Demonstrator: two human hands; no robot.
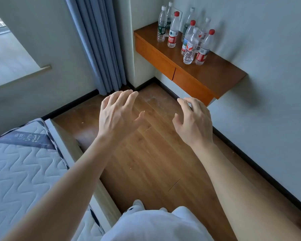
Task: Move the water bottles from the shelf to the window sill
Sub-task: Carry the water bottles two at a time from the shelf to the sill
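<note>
Both hands hang in mid-air over the wooden floor [151, 153], the left hand [118, 113] and the right hand [194, 122] with fingers spread and loosely bent, grasping nothing. Far and to the right, the water bottles [186, 33] stand upright in a cluster on the wall-mounted wooden shelf [215, 73]. The window sill [19, 77] lies at the far left, past the blue curtain [101, 44], and a mattress [21, 167] sits near left.

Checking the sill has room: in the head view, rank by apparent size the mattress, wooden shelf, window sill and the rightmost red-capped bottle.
1. mattress: largest, but nearest the camera.
2. wooden shelf and window sill: look alike; the sill is cropped, so unranked.
3. rightmost red-capped bottle: smallest.
</note>
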